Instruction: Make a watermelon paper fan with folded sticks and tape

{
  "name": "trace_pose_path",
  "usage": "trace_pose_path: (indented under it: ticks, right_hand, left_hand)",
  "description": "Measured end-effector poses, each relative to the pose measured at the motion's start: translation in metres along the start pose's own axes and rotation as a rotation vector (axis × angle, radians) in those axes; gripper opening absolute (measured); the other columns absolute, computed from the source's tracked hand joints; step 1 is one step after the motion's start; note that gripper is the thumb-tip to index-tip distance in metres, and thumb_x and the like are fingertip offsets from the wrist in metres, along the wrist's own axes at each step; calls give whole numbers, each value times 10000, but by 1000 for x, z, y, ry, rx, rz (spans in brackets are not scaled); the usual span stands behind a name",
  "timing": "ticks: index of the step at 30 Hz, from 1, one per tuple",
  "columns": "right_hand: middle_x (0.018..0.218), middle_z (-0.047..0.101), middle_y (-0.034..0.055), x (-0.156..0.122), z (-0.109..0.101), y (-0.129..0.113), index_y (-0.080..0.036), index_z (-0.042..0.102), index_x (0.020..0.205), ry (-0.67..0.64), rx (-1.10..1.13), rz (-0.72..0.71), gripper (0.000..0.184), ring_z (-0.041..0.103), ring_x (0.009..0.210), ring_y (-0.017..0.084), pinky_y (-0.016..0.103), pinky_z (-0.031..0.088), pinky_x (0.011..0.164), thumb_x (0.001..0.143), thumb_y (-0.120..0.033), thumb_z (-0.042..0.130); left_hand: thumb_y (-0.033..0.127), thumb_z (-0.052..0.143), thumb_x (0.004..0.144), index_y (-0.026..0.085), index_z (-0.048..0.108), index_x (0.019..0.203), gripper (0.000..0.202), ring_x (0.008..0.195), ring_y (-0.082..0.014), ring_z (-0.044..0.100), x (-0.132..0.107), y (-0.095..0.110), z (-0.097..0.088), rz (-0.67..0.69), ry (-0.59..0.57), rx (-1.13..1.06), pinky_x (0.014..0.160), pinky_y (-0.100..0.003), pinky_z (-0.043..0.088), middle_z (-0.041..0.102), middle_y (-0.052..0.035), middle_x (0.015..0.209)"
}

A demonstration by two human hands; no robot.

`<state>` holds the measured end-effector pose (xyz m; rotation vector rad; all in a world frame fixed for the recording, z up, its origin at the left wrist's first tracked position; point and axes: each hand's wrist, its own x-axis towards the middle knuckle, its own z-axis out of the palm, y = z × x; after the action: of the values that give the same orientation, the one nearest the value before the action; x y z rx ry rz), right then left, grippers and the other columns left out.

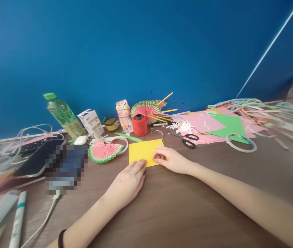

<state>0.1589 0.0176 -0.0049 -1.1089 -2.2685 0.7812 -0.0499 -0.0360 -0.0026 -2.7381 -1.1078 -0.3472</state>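
Note:
A yellow sheet of paper (142,150) lies flat on the brown table in front of me. My left hand (129,181) rests with its fingers stretched out over the sheet's lower left part. On the right side of the sheet, my right hand (170,160) has its thumb and fingertips pinched together against the paper; whether they grip anything there is hidden. Just left of the sheet sits a pleated watermelon paper fan (105,150). Behind the sheet stands a spool of red thread (139,125).
Black-handled scissors (189,140), a roll of tape (241,143), green paper (226,125) and pink sheets lie to the right. A bottle (65,115), a carton (91,123) and a second fan (146,109) stand along the blue wall. A phone (69,168) and marker (18,220) lie left.

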Motion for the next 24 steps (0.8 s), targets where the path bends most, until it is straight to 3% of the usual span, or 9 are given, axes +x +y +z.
trace_pose_path:
  ticks: [5,10,14,17,19,24]
  right_hand:
    - [743,524,2,0,13,-8,-191,472,752,117,-156,59,138,476,714,150,268,370,623,802,-300,539]
    - [917,534,42,-2,11,-9,-203,501,801,128,-341,96,140,451,884,212,363,369,768,791,-332,553]
    - [1060,493,61,-2,-8,0,-221,510,843,8,-350,111,174,403,1058,251,435,339,869,761,-363,568]
    - [1280,383,67,0,-25,11,-238,507,897,-88,-330,73,233,200,1277,285,499,217,986,736,-389,582]
    - [1343,335,57,1,-33,17,-251,505,928,-162,-296,78,270,123,1315,294,516,169,1011,728,-416,582]
    - [1394,297,52,3,-43,21,-264,515,969,-289,-194,104,297,138,1322,315,536,169,1014,722,-415,582]
  left_hand:
    - [236,387,869,103,442,1247,405,1165,-226,497,-1,6,0,-97,-87,-88,984,-357,425,474,-143,1315]
    - [271,384,881,149,370,1316,452,1271,-211,355,-1,6,-1,-75,-151,-146,1052,-377,338,388,-105,1382]
    - [269,379,882,137,382,1312,450,1272,-211,350,0,6,-4,-89,-178,-160,1057,-376,327,378,-109,1384]
    - [243,374,883,130,402,1298,432,1264,-204,362,0,5,-5,-98,-175,-162,1052,-361,332,388,-109,1378]
    - [197,345,887,143,426,1280,405,1246,-190,393,0,3,-4,-104,-161,-167,1040,-347,354,414,-99,1364]
    - [42,296,839,189,525,1155,417,1143,-147,518,-5,-12,1,-113,-90,-251,957,-299,452,521,-52,1286]
